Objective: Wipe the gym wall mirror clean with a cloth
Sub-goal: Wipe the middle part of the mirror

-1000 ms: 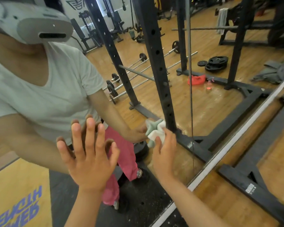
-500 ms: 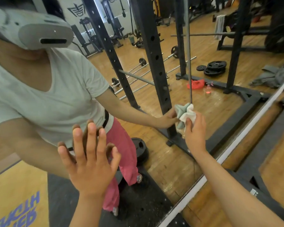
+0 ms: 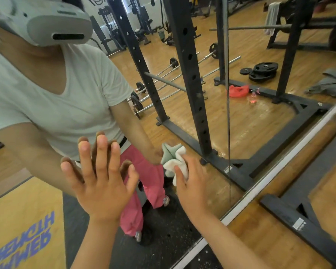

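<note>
The wall mirror [image 3: 250, 133] fills most of the head view, with a vertical seam right of centre. My right hand [image 3: 192, 183] presses a bunched white cloth [image 3: 179, 165] against the lower glass, fingers gripping it. Flat against the mirror further left lies my left hand [image 3: 100, 183], palm on the glass, fingers spread, nothing in it. The reflection shows a person in a pale T-shirt and pink trousers meeting both hands.
The mirror's white bottom trim [image 3: 275, 167] runs diagonally to the lower right. A black rack base [image 3: 299, 224] lies on the wooden floor [image 3: 328, 191] close to the wall. Black rubber matting [image 3: 198, 257] is underfoot. Barbells, weight plates and rack uprights appear only as reflections.
My right hand swept the cloth right and up across the glass, then back left and down to near its earlier spot. My left hand stayed flat on the mirror.
</note>
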The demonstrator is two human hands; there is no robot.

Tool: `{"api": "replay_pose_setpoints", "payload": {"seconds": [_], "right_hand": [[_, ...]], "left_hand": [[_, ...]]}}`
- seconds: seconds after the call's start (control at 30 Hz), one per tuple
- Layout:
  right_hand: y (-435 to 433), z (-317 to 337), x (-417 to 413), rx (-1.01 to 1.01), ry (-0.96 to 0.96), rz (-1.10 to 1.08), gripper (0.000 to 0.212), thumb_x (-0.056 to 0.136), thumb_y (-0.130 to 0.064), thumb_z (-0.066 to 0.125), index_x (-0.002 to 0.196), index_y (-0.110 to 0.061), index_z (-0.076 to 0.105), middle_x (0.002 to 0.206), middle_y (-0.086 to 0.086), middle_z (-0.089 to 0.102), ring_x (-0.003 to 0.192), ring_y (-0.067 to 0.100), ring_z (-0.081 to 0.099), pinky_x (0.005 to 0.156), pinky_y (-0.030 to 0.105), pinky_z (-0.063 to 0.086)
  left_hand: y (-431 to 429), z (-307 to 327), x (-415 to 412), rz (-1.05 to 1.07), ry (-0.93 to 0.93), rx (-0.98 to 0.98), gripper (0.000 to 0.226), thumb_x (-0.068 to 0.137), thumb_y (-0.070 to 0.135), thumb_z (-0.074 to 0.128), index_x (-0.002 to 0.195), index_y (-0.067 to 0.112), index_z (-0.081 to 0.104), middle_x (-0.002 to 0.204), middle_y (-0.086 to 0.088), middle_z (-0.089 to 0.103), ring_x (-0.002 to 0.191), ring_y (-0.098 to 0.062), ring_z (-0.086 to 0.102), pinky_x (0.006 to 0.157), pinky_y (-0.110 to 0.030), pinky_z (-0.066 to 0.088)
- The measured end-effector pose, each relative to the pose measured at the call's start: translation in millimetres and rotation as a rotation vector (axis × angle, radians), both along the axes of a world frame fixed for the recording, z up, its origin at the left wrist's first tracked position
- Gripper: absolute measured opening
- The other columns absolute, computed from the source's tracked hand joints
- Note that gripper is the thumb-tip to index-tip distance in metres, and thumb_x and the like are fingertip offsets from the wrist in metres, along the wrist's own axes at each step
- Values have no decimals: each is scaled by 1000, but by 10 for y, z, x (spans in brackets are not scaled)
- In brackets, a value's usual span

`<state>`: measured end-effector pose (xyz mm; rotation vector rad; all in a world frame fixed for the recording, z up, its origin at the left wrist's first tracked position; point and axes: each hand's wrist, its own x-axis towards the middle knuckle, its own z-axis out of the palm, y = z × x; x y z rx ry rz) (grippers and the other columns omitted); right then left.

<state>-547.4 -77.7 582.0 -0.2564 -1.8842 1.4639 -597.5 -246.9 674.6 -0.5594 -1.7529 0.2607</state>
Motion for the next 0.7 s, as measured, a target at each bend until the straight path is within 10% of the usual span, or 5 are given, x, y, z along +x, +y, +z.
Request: {"api": "replay_pose_setpoints", "payload": {"seconds": [0.37, 0.7], "right_hand": [[682, 13, -209, -103, -57, -149, 24, 98, -20, 55, 120, -10, 55, 106, 4, 55, 95, 16, 55, 76, 26, 49], [-345, 97, 12, -151, 20, -90, 27, 97, -24, 54, 122, -15, 55, 108, -3, 55, 99, 7, 53, 81, 16, 45]], "left_hand": [[3, 7, 34, 18, -24, -3, 84, 92, 45, 47, 158, 18, 3, 166, 1, -5, 153, -26, -2, 122, -51, -5], [14, 18, 40, -43, -38, 19, 68, 93, 40, 47, 152, 12, 25, 166, -1, 0, 153, -28, 2, 122, -53, -1]]}}
